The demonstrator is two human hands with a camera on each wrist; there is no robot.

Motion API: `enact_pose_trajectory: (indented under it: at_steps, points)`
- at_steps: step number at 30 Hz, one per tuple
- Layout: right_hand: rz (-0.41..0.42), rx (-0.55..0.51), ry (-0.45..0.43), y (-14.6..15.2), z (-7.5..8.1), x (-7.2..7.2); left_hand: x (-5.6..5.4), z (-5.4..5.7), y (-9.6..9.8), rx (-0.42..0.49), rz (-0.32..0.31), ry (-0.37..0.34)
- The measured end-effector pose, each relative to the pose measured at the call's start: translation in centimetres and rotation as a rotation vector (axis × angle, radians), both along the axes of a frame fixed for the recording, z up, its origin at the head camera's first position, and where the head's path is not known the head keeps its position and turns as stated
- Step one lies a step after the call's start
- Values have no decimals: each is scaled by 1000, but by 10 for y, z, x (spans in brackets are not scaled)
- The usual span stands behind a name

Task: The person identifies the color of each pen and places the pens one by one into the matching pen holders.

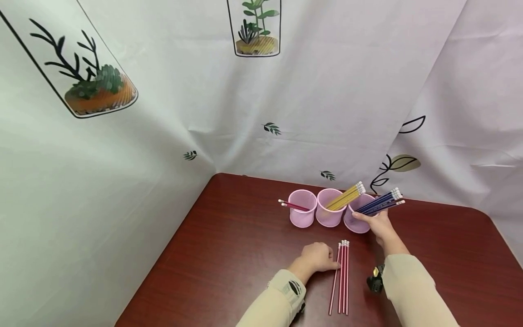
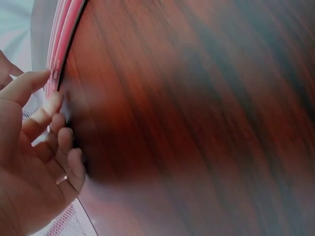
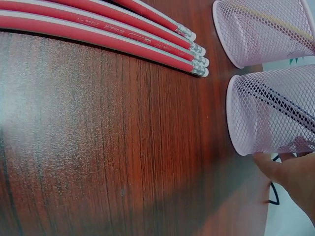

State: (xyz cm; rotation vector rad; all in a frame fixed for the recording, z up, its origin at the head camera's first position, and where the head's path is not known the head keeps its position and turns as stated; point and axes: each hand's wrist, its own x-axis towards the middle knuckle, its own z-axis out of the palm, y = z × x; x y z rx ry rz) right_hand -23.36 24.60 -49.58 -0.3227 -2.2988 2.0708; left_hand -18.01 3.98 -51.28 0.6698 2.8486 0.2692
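My left hand [image 1: 318,258] pinches the leftmost red-and-white striped pencil [image 1: 333,290] between thumb and index finger, near its eraser end. That pencil slants slightly away from several more red pencils [image 1: 343,286], lying side by side on the table with white erasers pointing to the back. In the left wrist view the other fingers [image 2: 65,140] curl loosely beside the pencils. My right hand [image 1: 382,225] grips the rightmost pink mesh cup [image 1: 354,224], thumb across its front, other fingers partly hidden behind. Several dark blue pencils [image 1: 377,203] lean to the right in this cup, erasers up.
Left of the held cup stands a middle pink mesh cup [image 1: 327,220] with several yellow pencils [image 1: 345,197]. Beside it, the leftmost cup [image 1: 301,220] has two red pencils [image 1: 295,206] leaning left. A patterned white cloth [image 1: 286,150] hangs behind the dark red wooden table [image 1: 229,254].
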Motion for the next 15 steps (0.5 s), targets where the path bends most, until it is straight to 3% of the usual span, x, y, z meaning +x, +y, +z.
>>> enact_pose_trajectory:
  at_steps: [6,11,15]
  points:
    - [-19,-26,7,9,-17,-10,2,1,9,-99,33,3]
    - [-21,-18,-15,1,-4,-1,4,0,13,-128,59,7]
    - [-23,-36,0,7,-17,-9,4,0,16,-122,85,11]
